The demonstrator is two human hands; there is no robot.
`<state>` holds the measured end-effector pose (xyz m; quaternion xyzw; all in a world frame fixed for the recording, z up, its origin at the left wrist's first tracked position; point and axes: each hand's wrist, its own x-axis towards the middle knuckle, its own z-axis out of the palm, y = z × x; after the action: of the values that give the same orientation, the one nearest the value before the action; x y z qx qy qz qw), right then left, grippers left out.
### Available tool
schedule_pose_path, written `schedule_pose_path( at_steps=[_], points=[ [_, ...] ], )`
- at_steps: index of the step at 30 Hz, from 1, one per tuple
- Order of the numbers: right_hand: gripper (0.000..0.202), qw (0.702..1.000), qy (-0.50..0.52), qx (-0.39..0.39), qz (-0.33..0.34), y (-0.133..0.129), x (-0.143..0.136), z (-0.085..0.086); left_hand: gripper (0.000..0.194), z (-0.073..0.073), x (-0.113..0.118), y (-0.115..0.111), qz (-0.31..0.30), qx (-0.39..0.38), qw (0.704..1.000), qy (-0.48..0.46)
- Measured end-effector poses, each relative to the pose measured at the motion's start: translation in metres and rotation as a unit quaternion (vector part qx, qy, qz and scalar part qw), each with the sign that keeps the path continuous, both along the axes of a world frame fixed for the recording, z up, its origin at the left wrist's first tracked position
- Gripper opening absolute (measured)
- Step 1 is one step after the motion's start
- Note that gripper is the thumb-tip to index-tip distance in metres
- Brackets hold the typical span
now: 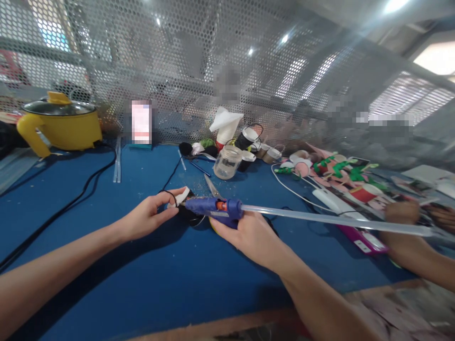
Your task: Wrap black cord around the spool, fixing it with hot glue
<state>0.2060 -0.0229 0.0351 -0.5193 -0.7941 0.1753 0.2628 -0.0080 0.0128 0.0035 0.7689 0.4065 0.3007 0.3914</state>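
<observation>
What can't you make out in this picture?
All in the head view:
Trigger of the blue glue gun: hidden by the right hand.
Nozzle tip: unclear against the white piece.
Scissors: partly behind the gun.
Upright screen: text blurred.
Black cable: cut off by the left edge.

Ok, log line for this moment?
left hand: holds white piece | right hand: holds blue glue gun, aimed toward white piece | beyond: scissors, clear jar
</observation>
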Motion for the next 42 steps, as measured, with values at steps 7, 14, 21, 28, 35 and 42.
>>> schedule_pose_path(
  at_steps=[7,14,21,28,35,42],
  points=[
    [0.017,0.999,0.032,-0.024,-0.026,0.009,0.004,0.005,0.017,-0.001,0.0,0.0,0.0,-0.017,1.0,-0.022],
    [0.019,0.998,0.025,-0.024,-0.046,0.02,0.007,0.001,0.017,-0.005,-0.003,0.002,-0.009,-0.02,0.999,-0.03],
    [0.023,0.998,0.029,-0.023,-0.041,0.021,0.007,0.0,0.019,-0.005,-0.002,0.002,-0.009,-0.02,0.999,-0.032],
    [0.024,0.997,0.065,-0.044,-0.016,0.011,0.007,0.003,0.021,-0.004,-0.001,0.001,-0.001,-0.027,0.999,-0.026],
    [0.021,0.966,0.173,-0.187,0.044,0.019,0.015,-0.001,0.018,-0.005,-0.002,0.003,0.001,-0.023,0.999,-0.034],
    [0.026,0.935,0.247,-0.247,0.067,0.027,0.014,-0.007,0.019,-0.003,-0.004,0.004,0.004,-0.007,0.999,-0.039]
  ],
)
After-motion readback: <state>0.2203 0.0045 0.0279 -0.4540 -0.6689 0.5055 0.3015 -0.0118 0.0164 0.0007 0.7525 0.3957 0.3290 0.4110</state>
